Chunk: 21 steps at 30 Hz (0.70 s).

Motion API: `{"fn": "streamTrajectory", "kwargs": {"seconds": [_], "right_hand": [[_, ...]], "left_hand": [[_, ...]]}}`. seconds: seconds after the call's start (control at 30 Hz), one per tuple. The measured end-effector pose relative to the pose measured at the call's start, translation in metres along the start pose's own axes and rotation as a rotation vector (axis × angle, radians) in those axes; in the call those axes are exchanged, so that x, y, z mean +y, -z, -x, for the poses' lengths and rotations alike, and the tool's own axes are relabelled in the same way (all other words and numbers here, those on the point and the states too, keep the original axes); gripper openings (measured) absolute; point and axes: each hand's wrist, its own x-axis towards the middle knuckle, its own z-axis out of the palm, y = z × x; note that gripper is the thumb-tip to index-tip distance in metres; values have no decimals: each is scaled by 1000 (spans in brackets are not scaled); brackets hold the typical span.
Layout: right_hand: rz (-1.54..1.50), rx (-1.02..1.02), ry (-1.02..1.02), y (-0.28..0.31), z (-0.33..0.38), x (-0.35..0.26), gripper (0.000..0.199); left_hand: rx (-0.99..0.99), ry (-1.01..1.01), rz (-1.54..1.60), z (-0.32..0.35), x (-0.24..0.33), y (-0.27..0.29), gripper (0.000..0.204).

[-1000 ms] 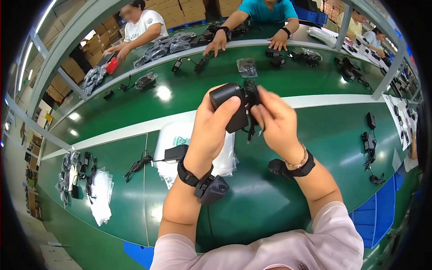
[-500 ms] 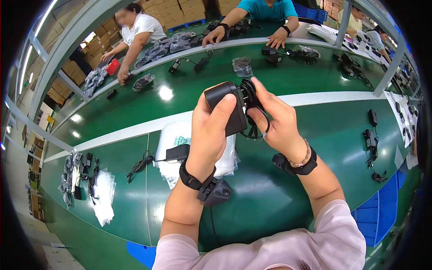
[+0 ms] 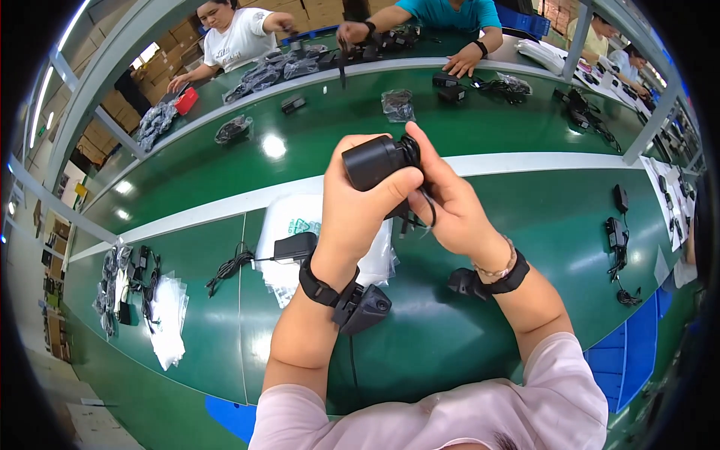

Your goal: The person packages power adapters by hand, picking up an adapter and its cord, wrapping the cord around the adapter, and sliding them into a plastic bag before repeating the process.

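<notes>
Markings noted: the stack of clear plastic bags (image 3: 282, 214), centre-left of frame, bears a green recycling-type symbol (image 3: 298, 226) of bent arrows, with green lettering just below it. At upper left, a seated co-worker's white T-shirt (image 3: 247, 39) carries dark script lettering (image 3: 226, 57) across the chest. At the right of frame, a black adapter (image 3: 616, 233) shows pale print on its face, too small to read. Another black adapter (image 3: 293, 104), upper centre-left, carries similar pale print, likewise illegible.
</notes>
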Motion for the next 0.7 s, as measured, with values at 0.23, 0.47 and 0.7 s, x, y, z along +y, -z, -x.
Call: {"fn": "streamTrajectory", "kwargs": {"seconds": [0.23, 0.47, 0.7], "right_hand": [[707, -34, 330, 8, -7, -11, 52], [-1034, -44, -779, 2, -2, 2, 29], [-850, 363, -564, 26, -10, 14, 30]], "left_hand": [[189, -319, -320, 3, 17, 3, 44], [137, -405, 165, -2, 17, 13, 45], [6, 132, 426, -7, -23, -7, 41]]}}
